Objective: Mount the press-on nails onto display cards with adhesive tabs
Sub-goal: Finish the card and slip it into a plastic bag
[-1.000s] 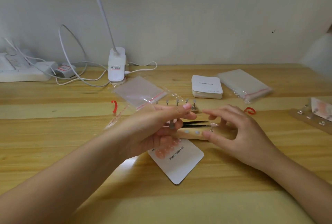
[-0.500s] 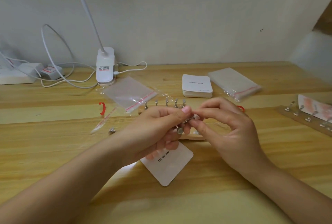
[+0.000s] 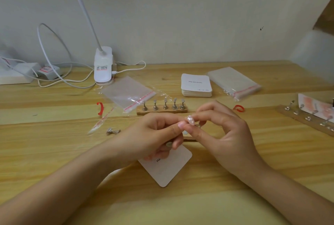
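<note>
The surface (image 3: pixel 54 152) is pale planked wood, smooth with a faint grain, and it carries everything here. At the back stands a white lamp (image 3: pixel 103 66) on a rounded plastic base with a thin bent neck. Right of it lie a thick packet of clear bags (image 3: pixel 233 82) with a red seal strip and a neat stack of cards (image 3: pixel 196 85), white, matte, round-cornered; a single loose bag (image 3: pixel 126 93) lies crinkled and glossy further left. One card (image 3: pixel 171 167) lies flat just under the hands, stiff and light by the look of it, easy to slide, so it likely wants pressing down while a nail goes on. Behind the hands a small wooden block (image 3: pixel 162 111) holds five little metal stands upright. The left hand (image 3: pixel 153 138) is curled, its fingertips meeting those of the right hand (image 3: pixel 222 134), and both pinch the same small thing held above the card: a nail (image 3: pixel 190 120), pale pink, glossy, curved like a shell, apparently seated on a thin metal stand that is mostly hidden. Such a nail is probably featherlight, thin, springy and slick on top, so it is best taken by its side edges rather than the polished face. Whether an adhesive tab is on it I cannot tell.
</note>
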